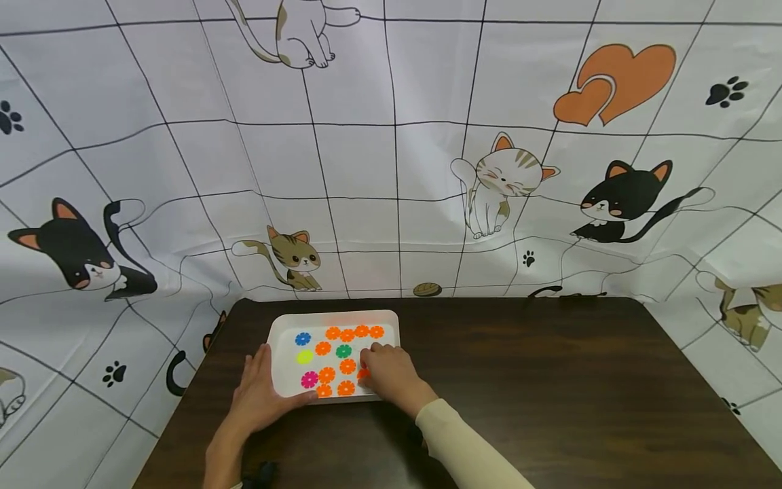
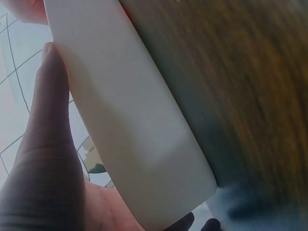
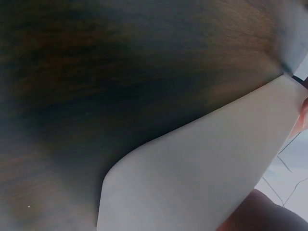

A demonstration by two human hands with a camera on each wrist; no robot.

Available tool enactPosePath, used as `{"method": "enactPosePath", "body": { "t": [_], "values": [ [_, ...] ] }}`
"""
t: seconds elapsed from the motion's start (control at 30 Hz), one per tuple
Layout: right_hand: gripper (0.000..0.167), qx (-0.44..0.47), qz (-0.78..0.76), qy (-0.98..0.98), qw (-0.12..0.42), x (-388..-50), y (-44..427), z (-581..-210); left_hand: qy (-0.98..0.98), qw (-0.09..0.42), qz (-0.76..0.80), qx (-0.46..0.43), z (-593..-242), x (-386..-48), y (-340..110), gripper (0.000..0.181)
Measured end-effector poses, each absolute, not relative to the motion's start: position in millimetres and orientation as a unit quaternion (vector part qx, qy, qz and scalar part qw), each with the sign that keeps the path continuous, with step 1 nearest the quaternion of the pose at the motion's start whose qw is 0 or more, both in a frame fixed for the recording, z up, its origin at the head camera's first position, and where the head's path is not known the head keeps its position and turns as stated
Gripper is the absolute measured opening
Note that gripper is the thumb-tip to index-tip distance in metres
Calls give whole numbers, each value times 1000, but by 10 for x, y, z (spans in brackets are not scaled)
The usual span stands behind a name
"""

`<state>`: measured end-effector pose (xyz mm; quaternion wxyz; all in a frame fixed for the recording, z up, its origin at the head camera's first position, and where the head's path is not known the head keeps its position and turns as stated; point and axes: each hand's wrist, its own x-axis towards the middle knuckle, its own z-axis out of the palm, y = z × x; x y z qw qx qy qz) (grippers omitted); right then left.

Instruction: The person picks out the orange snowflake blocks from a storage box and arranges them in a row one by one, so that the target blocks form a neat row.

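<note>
A white tray (image 1: 287, 389) is sitting on the dark counter (image 1: 586, 394), at about ten o'clock from the counter's middle. The left hand (image 1: 259, 392) is resting at the tray's eight o'clock corner, its fingers lying straight along the left side and its thumb stretching along the near edge. The right hand (image 1: 394, 375) is bending its fingers over the tray's four o'clock side, partly covering an orange piece (image 1: 363, 374) — whether the fingertips are pinching it, I cannot tell. The two hands are standing apart, on opposite sides of the tray.

Inside, a blue piece (image 1: 303, 338) is lying at ten o'clock, a yellow piece (image 1: 305, 356) at nine and a magenta piece (image 1: 309, 379) at eight. A green piece (image 1: 343, 351) is lying close to the centre. Four more orange pieces (image 1: 347, 335) are forming a row from twelve to two o'clock, and others are lying around the middle and towards six.

In both wrist views the tray's smooth outer wall is showing. A pale sleeve (image 1: 467, 445) is covering the right forearm. Behind the counter, a white cat-print backdrop (image 1: 360, 163) is hanging — orange hearts (image 1: 641, 75) are showing between one and two o'clock from the tray.
</note>
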<state>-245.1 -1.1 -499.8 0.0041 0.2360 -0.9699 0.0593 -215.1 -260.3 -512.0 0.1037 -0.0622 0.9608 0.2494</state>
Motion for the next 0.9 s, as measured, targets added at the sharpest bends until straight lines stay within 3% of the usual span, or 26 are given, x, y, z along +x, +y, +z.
{"method": "enactPosePath", "body": {
  "t": [0.9],
  "values": [
    [29, 232, 78, -970, 0, -2418, -8, -4991, 957, 93, 268, -54, -5134, -2130, -2618, 152]
  ]
}}
